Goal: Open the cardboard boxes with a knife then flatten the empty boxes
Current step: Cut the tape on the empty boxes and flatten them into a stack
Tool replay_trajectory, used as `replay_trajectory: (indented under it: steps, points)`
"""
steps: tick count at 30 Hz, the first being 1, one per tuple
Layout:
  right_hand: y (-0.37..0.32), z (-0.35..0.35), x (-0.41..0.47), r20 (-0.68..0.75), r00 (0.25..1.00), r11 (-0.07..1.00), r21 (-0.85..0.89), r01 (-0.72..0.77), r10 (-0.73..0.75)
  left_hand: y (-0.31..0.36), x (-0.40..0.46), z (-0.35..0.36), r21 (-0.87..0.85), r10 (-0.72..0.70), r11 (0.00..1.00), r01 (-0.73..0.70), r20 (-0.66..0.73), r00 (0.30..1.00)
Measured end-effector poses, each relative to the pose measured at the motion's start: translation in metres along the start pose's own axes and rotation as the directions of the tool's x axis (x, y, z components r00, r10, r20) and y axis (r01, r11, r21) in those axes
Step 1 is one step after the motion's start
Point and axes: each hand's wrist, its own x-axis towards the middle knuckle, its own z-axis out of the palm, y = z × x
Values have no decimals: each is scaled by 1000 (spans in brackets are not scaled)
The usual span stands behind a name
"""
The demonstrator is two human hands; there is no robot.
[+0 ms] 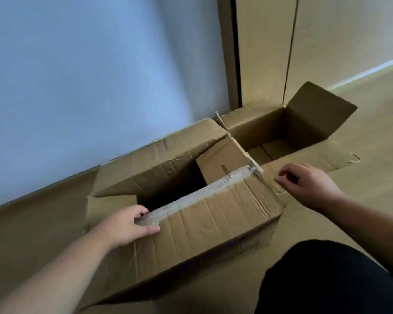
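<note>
A large creased cardboard box (213, 225) stands on the floor in front of me, its top partly open with a dark gap between the flaps. My left hand (129, 225) grips the near flap at its taped edge, fingers curled over the clear tape (204, 192). My right hand (304, 182) hovers at the box's right corner, fingers loosely curled and holding nothing. Behind it sits a second cardboard box (288, 130), open and empty, with its flaps spread. No knife is in view.
A pale blue wall (89, 87) runs along the left, close behind the boxes. A beige door and frame (263, 53) stand behind the second box. Wood floor (377, 132) stretches to the right. My dark-clothed knee (327, 279) is at the lower right.
</note>
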Motion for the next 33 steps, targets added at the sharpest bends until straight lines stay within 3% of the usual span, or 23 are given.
replay_trajectory:
  steps: [2, 5, 9, 12, 15, 18, 22, 27, 30, 33]
  points:
    - [-49, -11, 16, 122, 986, 993, -4, 118, -116, -19, -1, -5, 15, 12, 1000, -12, -20, 1000]
    - [-105, -10, 32, 282, 932, 951, -143, 275, -227, -27, -8, -13, 30, 76, 997, -73, -89, 993]
    - [-146, -2, 33, 365, 900, 803, -446, 394, -239, -29, -21, -22, 147, 196, 974, -175, -147, 970]
    - [-162, -7, 25, 409, 887, 671, -598, 438, -215, -38, -31, -22, 83, 243, 969, -233, -159, 957]
    - [-177, -15, 15, 421, 877, 690, -563, 454, -233, -40, -40, -26, 50, 265, 964, -260, -218, 939]
    - [-194, -16, 11, 437, 872, 802, -429, 417, -219, -41, -43, -33, 121, 312, 949, -293, -202, 928]
    - [-198, -11, 17, 464, 865, 824, -405, 397, -189, -53, -49, -44, 87, 297, 954, -286, -167, 940]
    - [-177, 11, 34, 486, 864, 862, -374, 343, -133, -106, -32, -42, -180, 162, 965, -190, -158, 974]
    - [-173, 27, 45, 531, 836, 851, -369, 373, -136, -131, -1, -45, -56, 188, 978, -199, -165, 968]
    - [-176, 42, 55, 619, 779, 849, -353, 393, -103, -123, 30, -54, 158, 307, 943, -294, -64, 949]
